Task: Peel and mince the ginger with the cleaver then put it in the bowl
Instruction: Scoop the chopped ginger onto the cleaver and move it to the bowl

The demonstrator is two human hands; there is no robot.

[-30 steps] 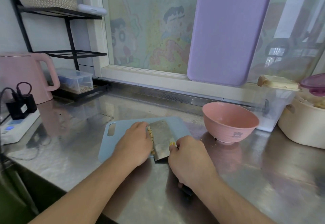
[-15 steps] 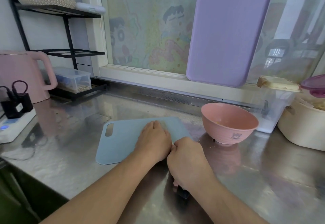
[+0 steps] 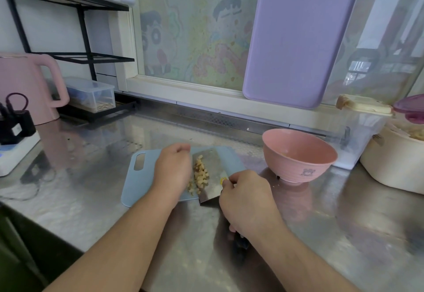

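On the blue board (image 3: 142,177), minced ginger (image 3: 200,175) sits heaped on your cleaver (image 3: 212,177) — right hand (image 3: 246,202) gripping the handle, left hand (image 3: 173,172) loosely curled, holding nothing, beside the pile. Keep the blade level — then tip it over the pink bowl (image 3: 298,156).

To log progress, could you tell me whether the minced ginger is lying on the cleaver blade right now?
Yes: the minced ginger sits heaped on the flat cleaver blade above the blue cutting board.
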